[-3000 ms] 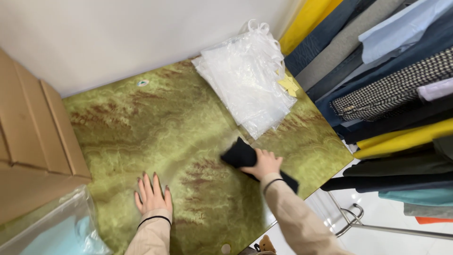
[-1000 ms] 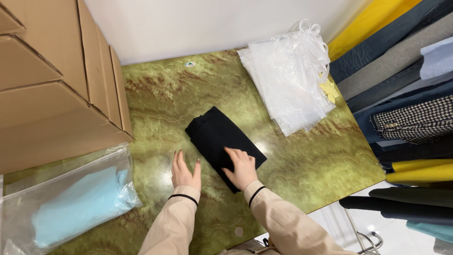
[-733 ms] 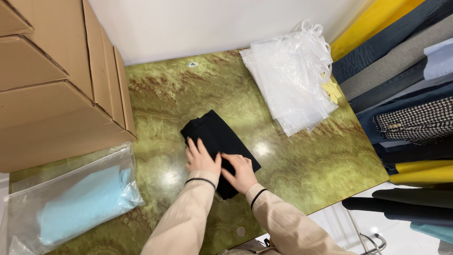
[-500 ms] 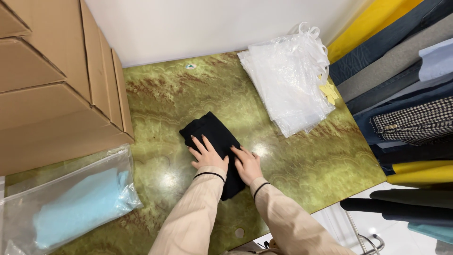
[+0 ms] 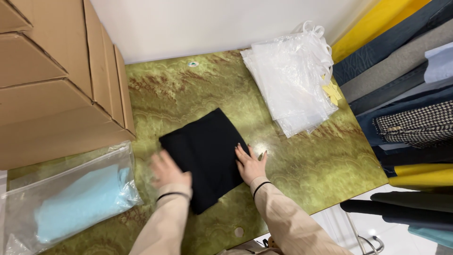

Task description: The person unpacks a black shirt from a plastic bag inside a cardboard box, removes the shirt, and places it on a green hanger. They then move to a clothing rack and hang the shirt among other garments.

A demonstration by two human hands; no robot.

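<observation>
Your left hand (image 5: 169, 171), blurred, lies flat on the folded black garment (image 5: 204, 156); your right hand (image 5: 250, 164) rests open-palmed at its right edge. Press evenly, keeping the edges square. It sits mid-worktop (image 5: 302, 156), green marbled; beyond are cardboard boxes (image 5: 56, 85), clear plastic bags (image 5: 290, 80), and hanging clothes (image 5: 406, 94).
</observation>
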